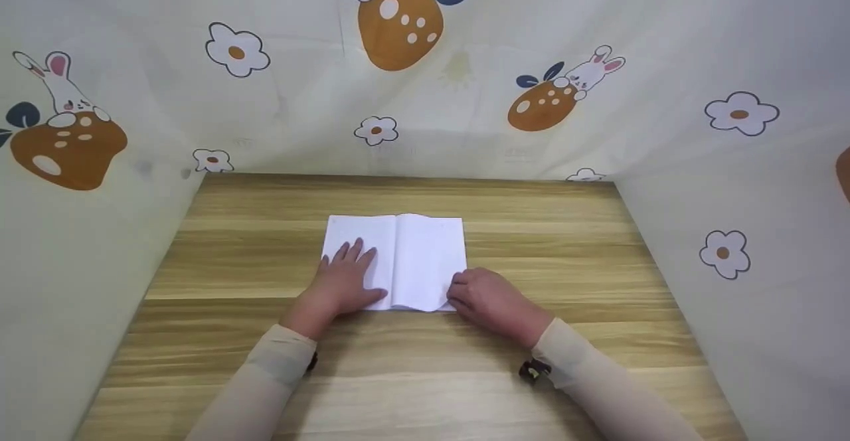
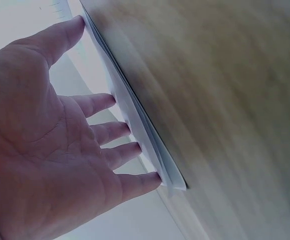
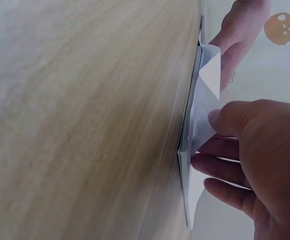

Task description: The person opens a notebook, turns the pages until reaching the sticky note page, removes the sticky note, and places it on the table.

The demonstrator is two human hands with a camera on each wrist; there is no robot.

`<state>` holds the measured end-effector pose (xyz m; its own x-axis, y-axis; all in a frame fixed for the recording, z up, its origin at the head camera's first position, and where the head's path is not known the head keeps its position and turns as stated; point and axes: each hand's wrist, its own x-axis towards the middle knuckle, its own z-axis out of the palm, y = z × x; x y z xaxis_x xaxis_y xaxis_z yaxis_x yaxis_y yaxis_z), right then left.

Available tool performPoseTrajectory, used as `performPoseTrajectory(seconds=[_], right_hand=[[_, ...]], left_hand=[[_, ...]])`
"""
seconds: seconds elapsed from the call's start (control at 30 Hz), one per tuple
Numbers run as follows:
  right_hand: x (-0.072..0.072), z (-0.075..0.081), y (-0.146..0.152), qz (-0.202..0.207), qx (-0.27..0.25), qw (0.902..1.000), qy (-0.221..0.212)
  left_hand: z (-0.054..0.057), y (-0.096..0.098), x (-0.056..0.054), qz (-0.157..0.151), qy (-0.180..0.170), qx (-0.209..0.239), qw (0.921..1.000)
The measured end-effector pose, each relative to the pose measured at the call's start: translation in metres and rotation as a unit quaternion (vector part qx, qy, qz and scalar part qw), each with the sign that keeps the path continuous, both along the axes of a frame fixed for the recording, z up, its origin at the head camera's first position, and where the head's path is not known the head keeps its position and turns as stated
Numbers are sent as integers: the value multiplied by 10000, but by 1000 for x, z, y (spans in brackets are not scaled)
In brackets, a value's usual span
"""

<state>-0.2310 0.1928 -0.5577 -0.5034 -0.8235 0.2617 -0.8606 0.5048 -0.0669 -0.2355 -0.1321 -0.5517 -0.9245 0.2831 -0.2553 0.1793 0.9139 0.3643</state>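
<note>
An open notebook (image 1: 428, 255) with white pages lies on the wooden table. My left hand (image 1: 342, 286) rests on its left page with the fingers spread; in the left wrist view, the fingertips of that hand (image 2: 50, 130) touch the paper. At the lower right corner of the notebook, my right hand (image 1: 488, 298) pinches a page. The right wrist view shows this page (image 3: 204, 112) lifted and bent between the thumb and fingers of the right hand (image 3: 254, 150). Under the right hand, the corner itself is partly hidden in the head view.
The wooden table (image 1: 398, 374) stretches around the notebook on all sides. A pale cloth (image 1: 299, 95) printed with rabbits, fruit and flowers hangs behind the table and along both sides. A dark band (image 1: 533, 370) sits at the right wrist.
</note>
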Motion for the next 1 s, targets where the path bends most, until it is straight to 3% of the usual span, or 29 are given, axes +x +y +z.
performPoseTrajectory(seconds=[0.37,0.53,0.63,0.77,0.9,1.0], right_hand=[[0,-1,2,51,-228,9997,-7],[1,-1,3,6,-322,9994,-110],[0,0,4,-6,-431,9990,-87],[-1,0,4,-55,-546,9985,75],[-2,1,3,-85,-595,9980,215],[-2,2,3,-78,-649,9976,228]], left_hand=[[2,2,1,3,48,-38,10000],[2,5,0,-77,474,220,9986],[1,10,-1,-300,879,612,9938],[3,21,-1,-876,1243,1188,9812],[8,32,2,-1409,1348,1480,9696],[12,39,6,-1578,1285,1561,9666]])
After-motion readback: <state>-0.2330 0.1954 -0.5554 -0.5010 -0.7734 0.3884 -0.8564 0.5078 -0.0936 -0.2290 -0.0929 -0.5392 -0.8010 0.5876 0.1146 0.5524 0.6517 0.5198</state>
